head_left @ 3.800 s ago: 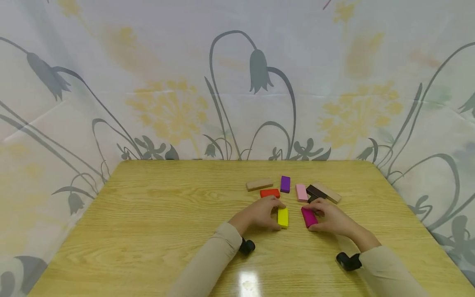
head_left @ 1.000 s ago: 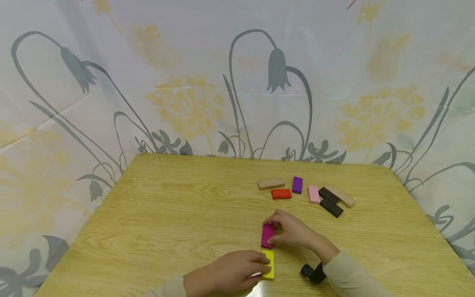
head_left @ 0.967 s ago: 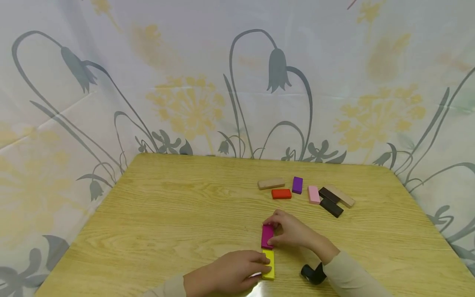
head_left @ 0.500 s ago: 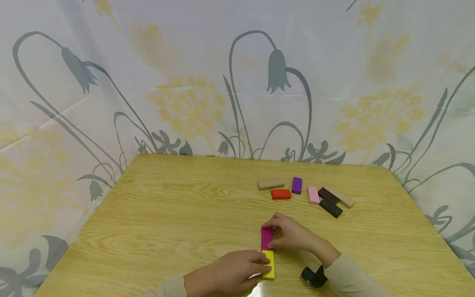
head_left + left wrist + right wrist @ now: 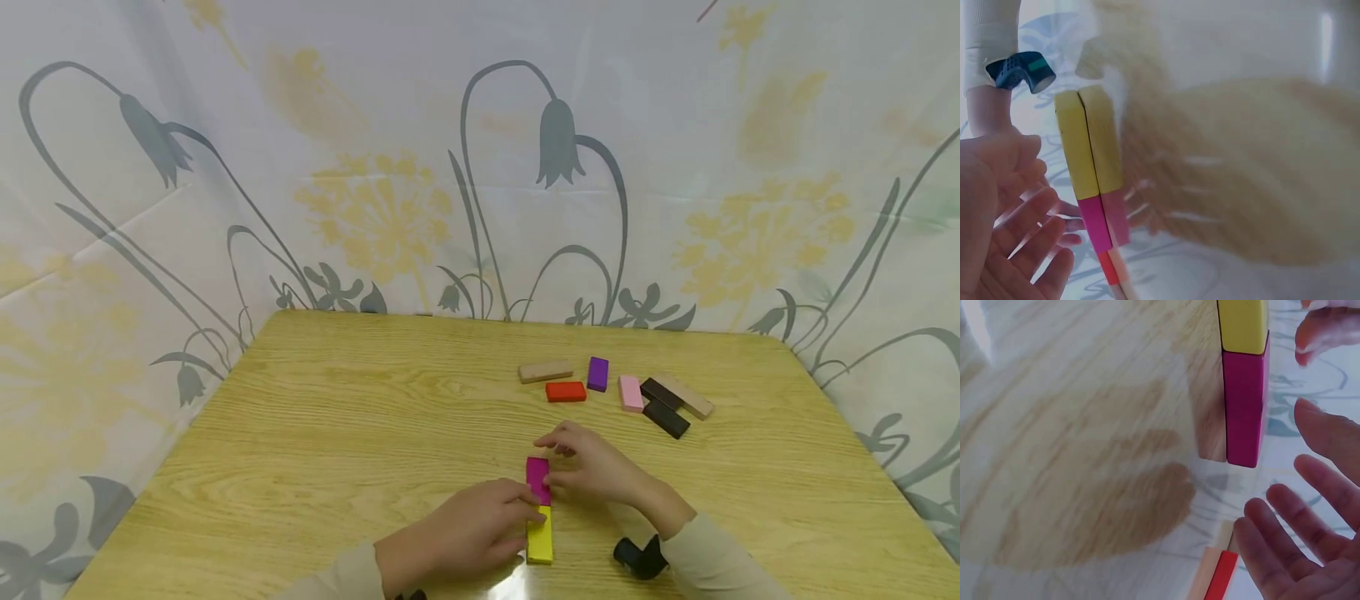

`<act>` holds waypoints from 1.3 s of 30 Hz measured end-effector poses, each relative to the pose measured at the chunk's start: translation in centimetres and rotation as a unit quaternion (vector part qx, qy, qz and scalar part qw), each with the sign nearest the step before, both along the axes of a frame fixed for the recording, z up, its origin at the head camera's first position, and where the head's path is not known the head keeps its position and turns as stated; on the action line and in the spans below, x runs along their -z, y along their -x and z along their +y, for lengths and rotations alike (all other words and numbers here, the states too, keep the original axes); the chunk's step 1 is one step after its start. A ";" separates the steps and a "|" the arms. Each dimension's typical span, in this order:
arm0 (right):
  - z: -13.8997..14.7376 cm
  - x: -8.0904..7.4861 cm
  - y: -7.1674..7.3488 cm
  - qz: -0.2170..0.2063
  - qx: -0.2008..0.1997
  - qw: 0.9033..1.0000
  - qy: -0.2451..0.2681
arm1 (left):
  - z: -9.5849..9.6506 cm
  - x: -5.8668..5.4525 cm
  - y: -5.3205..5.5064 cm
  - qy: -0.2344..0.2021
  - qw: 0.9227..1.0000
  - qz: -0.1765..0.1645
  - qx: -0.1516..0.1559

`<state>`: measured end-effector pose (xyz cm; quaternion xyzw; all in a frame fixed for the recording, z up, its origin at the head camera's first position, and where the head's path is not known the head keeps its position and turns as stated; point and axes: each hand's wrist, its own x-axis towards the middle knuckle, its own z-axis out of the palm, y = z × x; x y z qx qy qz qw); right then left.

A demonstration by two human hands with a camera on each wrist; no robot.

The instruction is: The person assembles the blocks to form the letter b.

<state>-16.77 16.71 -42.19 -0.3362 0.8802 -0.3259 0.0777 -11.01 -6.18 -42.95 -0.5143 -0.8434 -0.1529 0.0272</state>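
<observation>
Magenta block [image 5: 537, 475] and yellow block [image 5: 539, 546] on the wood-grain desk [image 5: 337, 433], end to end in a straight row; short ends touching, magenta farther from the person, yellow nearer; left hand [image 5: 476, 527] at the row's left side, fingers apart and reaching over the join in the head view; right hand [image 5: 592, 471] at the right side of magenta, thumb and fingers spread, with a gap to the block in the right wrist view; left wrist view likewise shows a gap beside the left fingers, though it is washed out, so light contact is hard to judge.

Farther back on the desk: red block [image 5: 566, 392], long tan block [image 5: 545, 372] just behind it, purple block [image 5: 597, 374] standing off to their right; then pink block [image 5: 631, 393], beside dark brown block [image 5: 661, 394], black block [image 5: 666, 419] and second tan block [image 5: 688, 397], all bunched close at angles; beige sleeves [image 5: 716, 562] on both arms, black device [image 5: 641, 558] at the right wrist; flower-print cloth [image 5: 480, 233] behind the desk.
</observation>
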 end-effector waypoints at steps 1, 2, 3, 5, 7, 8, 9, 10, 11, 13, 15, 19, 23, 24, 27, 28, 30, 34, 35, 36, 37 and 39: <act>0.1 0.0 0.0 0.007 0.002 1.000 0.001 | 0.1 0.0 0.2 0.003 1.000 0.002 0.003; 0.2 -0.1 0.1 0.013 0.006 1.000 0.003 | 0.2 0.0 0.5 0.005 1.000 0.001 0.008; 0.4 -0.1 0.1 0.017 0.011 1.000 0.005 | 0.2 0.1 0.7 0.008 1.000 0.001 0.015; 0.7 -0.2 0.2 0.026 0.023 0.999 0.008 | 0.3 0.1 1.2 0.018 0.999 0.001 0.033; 1.0 -0.2 0.3 0.034 0.034 0.999 0.013 | 0.4 0.2 1.6 0.026 0.999 -0.005 0.047; 1.2 -0.2 0.4 0.040 0.040 0.998 0.015 | 0.4 0.2 1.8 0.030 0.998 -0.008 0.052; 1.4 -0.2 0.4 0.047 0.046 0.998 0.016 | 0.5 0.2 1.9 0.034 0.998 -0.009 0.054; 1.5 -0.1 0.5 0.054 0.052 0.997 0.016 | 0.5 0.2 2.0 0.037 0.998 -0.012 0.055; 1.7 -0.1 0.6 0.060 0.057 0.996 0.017 | 0.6 0.2 2.1 0.037 0.998 -0.013 0.055; 2.1 0.0 0.7 0.070 0.070 0.995 0.019 | 0.7 0.2 2.2 0.033 0.998 -0.010 0.053; 2.6 0.1 0.7 0.077 0.085 0.993 0.021 | 0.8 0.3 2.2 0.027 0.998 -0.007 0.049; 3.5 0.3 1.0 0.078 0.120 0.989 0.028 | 1.1 0.2 2.1 0.020 0.999 -0.017 0.031; 4.3 0.3 1.3 0.091 0.160 0.982 0.032 | 1.2 0.3 2.1 0.019 0.999 -0.041 0.015; 4.6 0.2 1.4 0.095 0.169 0.980 0.034 | 1.1 0.3 2.1 0.018 0.999 -0.046 0.014; 5.4 -0.1 1.7 0.102 0.196 0.975 0.035 | 1.1 0.4 2.2 0.015 0.998 -0.058 0.014; 5.7 -0.2 1.8 0.103 0.202 0.973 0.034 | 1.1 0.5 2.3 0.014 0.998 -0.061 0.015; 6.3 -0.3 2.1 0.097 0.213 0.972 0.036 | 1.0 0.5 2.3 0.012 0.997 -0.068 0.018; 7.4 -0.3 2.7 0.084 0.216 0.972 0.040 | 1.0 0.6 2.4 0.007 0.997 -0.076 0.026; 7.6 -0.3 2.8 0.083 0.214 0.972 0.042 | 1.0 0.6 2.5 0.006 0.997 -0.079 0.027; 7.8 -0.3 3.0 0.083 0.212 0.973 0.043 | 1.0 0.6 2.5 0.005 0.996 -0.080 0.027; 8.0 -0.3 3.2 0.082 0.209 0.973 0.044 | 1.0 0.6 2.5 0.005 0.996 -0.081 0.028; 8.4 -0.3 3.7 0.082 0.205 0.974 0.045 | 1.0 0.6 2.5 0.006 0.996 -0.084 0.028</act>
